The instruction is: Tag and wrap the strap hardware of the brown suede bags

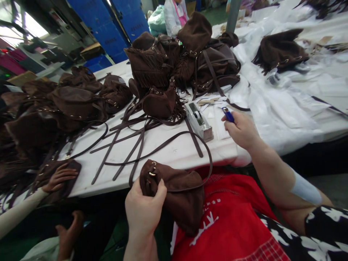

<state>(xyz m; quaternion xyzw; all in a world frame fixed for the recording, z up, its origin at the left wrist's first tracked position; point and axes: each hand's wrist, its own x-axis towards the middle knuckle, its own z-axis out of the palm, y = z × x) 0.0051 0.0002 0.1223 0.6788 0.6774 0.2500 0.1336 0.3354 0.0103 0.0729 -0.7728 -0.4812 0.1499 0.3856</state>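
My left hand is closed on the top edge of a dark brown suede bag, beside a gold-coloured ring. The bag hangs over my lap against a red apron, and its thin strap loops up onto the table. My right hand is closed around a blue lighter, held above the table's front part with its metal end pointing away from me. Just left of that hand stands a clear tape dispenser. Long brown straps lie crossed on the white table between the hands and the bags.
A heap of brown fringed bags fills the table's middle, with another pile at left. One more bag lies among white plastic sheets at right. A co-worker's hand rests on a bag at left. Another person stands behind.
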